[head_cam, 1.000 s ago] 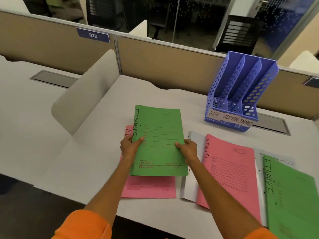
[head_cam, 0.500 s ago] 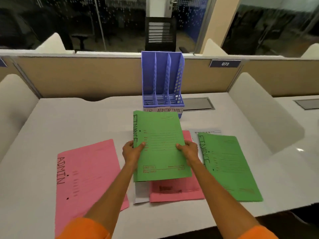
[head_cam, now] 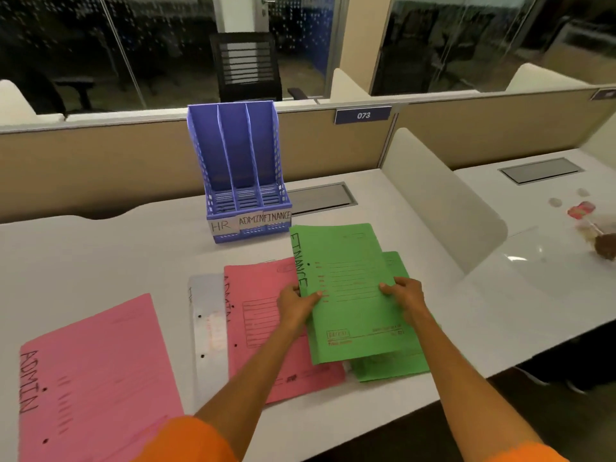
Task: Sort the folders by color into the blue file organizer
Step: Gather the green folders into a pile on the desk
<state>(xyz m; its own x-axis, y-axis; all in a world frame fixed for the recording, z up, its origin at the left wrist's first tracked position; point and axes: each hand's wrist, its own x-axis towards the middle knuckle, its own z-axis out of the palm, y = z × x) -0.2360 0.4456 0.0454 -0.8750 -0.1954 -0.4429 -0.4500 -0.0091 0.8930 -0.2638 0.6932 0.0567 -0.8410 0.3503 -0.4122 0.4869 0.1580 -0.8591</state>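
The green folder (head_cam: 350,288) has been shifted rightward, above a second green folder (head_cam: 393,366) at lower right. It is pinched at both side edges by the fingers (head_cam: 386,289) of the left hand (head_cam: 295,306) and right hand (head_cam: 406,295). Two pink folders (head_cam: 93,371) and a white folder (head_cam: 206,315) are left on the tabletop (head_cam: 100,261). Beyond, the blue file organizer (head_cam: 240,161) is seen empty, so nothing is judged sorted yet.

Matt, smooth card on green folder (head_cam: 350,278) and pink folder (head_cam: 253,288). Perforated, faintly shiny plastic on blue file organizer (head_cam: 233,155). Smooth, glossy white on desk (head_cam: 100,255), dull metal on cable hatch (head_cam: 320,198).
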